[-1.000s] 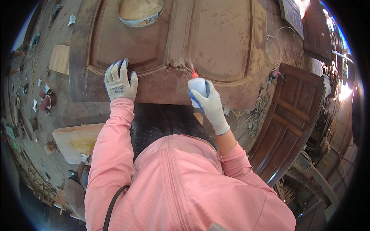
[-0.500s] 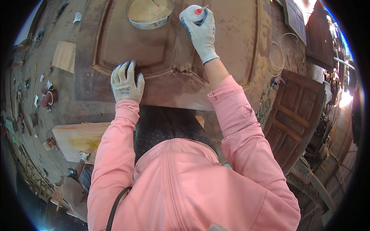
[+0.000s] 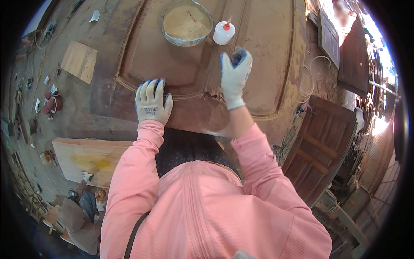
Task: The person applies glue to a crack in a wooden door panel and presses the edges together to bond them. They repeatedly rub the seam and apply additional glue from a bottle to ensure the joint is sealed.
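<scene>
A brown panelled wooden door (image 3: 181,69) lies flat in front of me. My left hand (image 3: 153,101), in a white work glove with blue fingertips, rests on its near edge with the fingers stretched out. Over the door's middle, my right hand (image 3: 236,77), gloved the same way, holds nothing, its thumb apart from the curled fingers. Just beyond it stands a white squeeze bottle (image 3: 224,35) with a red cap and nozzle. Left of the bottle is a round basin (image 3: 186,42) of tan powder or paste, with a thin red-tipped stick in it. The door's moulding looks broken near my right wrist.
Another brown door (image 3: 317,138) lies to the right beside a pale coiled hose (image 3: 308,82). At left are a thin wooden board (image 3: 79,61) and a pale slab (image 3: 95,151), where a co-worker (image 3: 77,216) crouches with gloved hands. Another person (image 3: 341,17) is at the far right.
My right hand has let go of the squeeze bottle, which now stands on the door, and has drawn back toward me. My left hand stays on the door edge.
</scene>
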Motion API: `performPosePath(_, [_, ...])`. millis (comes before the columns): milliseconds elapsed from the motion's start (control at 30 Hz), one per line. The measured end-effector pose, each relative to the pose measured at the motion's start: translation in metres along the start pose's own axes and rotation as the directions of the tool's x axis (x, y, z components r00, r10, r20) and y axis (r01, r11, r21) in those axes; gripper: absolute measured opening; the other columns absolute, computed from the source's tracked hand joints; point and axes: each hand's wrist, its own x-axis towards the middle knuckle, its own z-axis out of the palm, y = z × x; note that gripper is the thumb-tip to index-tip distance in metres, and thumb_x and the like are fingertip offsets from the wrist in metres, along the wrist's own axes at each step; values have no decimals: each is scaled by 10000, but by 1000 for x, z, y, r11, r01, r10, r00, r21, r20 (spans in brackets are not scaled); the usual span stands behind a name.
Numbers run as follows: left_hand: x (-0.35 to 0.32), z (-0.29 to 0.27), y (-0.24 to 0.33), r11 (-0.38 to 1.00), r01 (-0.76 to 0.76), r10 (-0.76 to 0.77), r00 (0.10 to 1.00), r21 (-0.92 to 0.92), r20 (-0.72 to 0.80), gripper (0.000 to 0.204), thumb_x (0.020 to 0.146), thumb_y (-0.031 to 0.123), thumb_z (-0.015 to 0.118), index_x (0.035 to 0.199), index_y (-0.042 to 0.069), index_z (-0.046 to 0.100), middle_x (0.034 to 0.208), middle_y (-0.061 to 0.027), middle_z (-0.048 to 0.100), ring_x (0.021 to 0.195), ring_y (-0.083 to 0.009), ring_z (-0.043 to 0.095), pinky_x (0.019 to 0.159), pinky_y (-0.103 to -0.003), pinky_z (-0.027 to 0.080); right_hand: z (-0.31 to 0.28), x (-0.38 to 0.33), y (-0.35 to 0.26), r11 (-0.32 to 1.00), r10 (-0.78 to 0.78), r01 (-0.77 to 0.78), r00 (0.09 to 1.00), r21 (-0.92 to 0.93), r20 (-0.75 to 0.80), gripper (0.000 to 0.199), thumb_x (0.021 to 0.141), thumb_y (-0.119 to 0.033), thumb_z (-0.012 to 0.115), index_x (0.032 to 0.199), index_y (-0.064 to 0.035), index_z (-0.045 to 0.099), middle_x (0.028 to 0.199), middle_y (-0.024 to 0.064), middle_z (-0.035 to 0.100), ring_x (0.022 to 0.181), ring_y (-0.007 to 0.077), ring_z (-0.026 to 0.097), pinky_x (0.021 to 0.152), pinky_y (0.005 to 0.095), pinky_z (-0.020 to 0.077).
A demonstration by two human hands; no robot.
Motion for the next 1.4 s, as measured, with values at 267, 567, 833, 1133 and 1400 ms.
performPosePath(267, [2, -1, 0, 1000, 3, -3, 1000, -16, 8, 543, 912, 313, 709, 1415, 130, 617, 1385, -108, 574, 1339, -338, 511, 1180, -529, 385, 48, 27, -77, 928, -360, 372, 910, -23, 207, 144, 908, -178, 724, 1026, -96, 717, 1003, 115, 709, 1005, 331, 666, 877, 449, 546])
performPosePath(567, [1, -1, -1, 998, 4, -4, 1000, -62, -9, 546, 921, 307, 703, 1428, 128, 608, 1398, -116, 568, 1351, -341, 504, 1180, -535, 384, 94, 90, -72, 664, -224, 598, 733, -450, 642, 205, 919, -196, 666, 1066, -98, 769, 1072, 118, 757, 1027, 348, 726, 883, 461, 585])
performPosePath(833, [2, -1, -1, 998, -3, 2, 1000, -58, -14, 532, 930, 310, 700, 1422, 128, 612, 1398, -113, 574, 1348, -339, 509, 1180, -530, 387, 109, 102, -77, 580, -14, 616, 661, -533, 750, 263, 905, -237, 661, 1088, -88, 778, 1116, 158, 767, 1061, 363, 726, 924, 473, 574])
performPosePath(1133, [-1, 1, -2, 1000, 2, -2, 1000, -31, -6, 543, 930, 313, 704, 1437, 144, 602, 1396, -104, 575, 1350, -329, 509, 1186, -521, 380, -32, 9, -68, 960, -193, 271, 814, -65, 548, 218, 915, -212, 731, 950, -2, 684, 955, 183, 693, 894, 389, 676, 790, 464, 541])
performPosePath(1400, [0, 1, -2, 1000, -1, 1, 1000, -3, -4, 543, 931, 309, 708, 1439, 150, 601, 1399, -98, 575, 1352, -323, 512, 1188, -513, 378, -89, -69, 9, 982, 5, 94, 849, -161, 528, 121, 912, -99, 733, 967, -5, 681, 967, 157, 675, 907, 361, 665, 812, 439, 535])
